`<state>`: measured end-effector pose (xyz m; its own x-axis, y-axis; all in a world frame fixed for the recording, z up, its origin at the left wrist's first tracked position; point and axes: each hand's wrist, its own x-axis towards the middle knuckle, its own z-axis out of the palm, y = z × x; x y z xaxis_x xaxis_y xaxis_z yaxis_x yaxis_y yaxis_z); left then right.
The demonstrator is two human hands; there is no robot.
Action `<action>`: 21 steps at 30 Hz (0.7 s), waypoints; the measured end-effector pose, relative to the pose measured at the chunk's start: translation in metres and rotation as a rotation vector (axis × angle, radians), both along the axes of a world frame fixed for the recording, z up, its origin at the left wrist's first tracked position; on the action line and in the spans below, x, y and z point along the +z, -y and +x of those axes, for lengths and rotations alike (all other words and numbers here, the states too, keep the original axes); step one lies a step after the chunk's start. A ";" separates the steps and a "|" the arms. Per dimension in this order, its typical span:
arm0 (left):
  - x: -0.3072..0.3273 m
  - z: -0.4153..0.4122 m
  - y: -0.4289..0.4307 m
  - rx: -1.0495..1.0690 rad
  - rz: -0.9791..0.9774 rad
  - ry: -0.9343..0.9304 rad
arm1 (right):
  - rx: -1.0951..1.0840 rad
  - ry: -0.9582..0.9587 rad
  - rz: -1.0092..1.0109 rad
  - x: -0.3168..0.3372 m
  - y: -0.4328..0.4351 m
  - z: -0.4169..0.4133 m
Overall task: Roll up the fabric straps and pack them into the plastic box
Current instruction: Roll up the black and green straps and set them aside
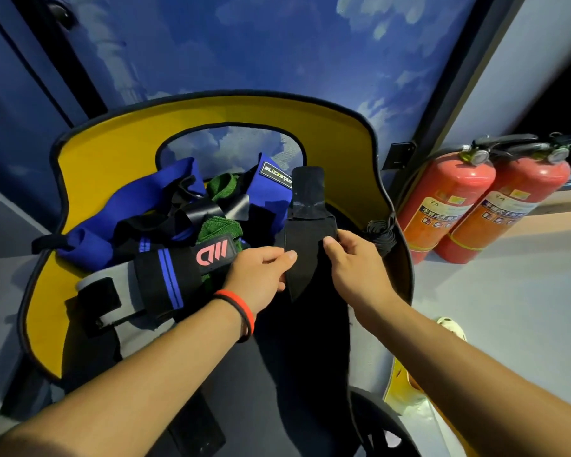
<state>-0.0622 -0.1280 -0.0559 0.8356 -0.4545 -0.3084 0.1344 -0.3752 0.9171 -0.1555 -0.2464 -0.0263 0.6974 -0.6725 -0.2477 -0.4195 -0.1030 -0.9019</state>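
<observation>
- Centrally, matte black strap (310, 225), tapering to a point, pinched by left hand (264, 275) and right hand (353, 262).
- Behind, tangled woven straps (178, 219) on smooth yellow board (112, 143).

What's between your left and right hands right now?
In the head view, only the black strap lies there: the left hand pinches one edge and the right hand pinches the other.
</observation>
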 end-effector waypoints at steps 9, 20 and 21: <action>-0.027 0.031 0.039 0.033 0.208 0.029 | 0.245 -0.328 -0.287 -0.020 0.007 -0.026; -0.040 0.046 0.075 0.072 0.419 0.155 | -0.048 -0.200 0.309 -0.044 0.016 -0.009; -0.040 0.046 0.077 0.081 0.442 0.180 | 0.002 -0.229 0.248 -0.045 0.019 -0.008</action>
<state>-0.0158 -0.2054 -0.0954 0.9210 -0.2434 -0.3043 0.0330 -0.7292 0.6835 -0.1639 -0.2649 -0.0715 0.6058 -0.5708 -0.5543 -0.6143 0.1071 -0.7817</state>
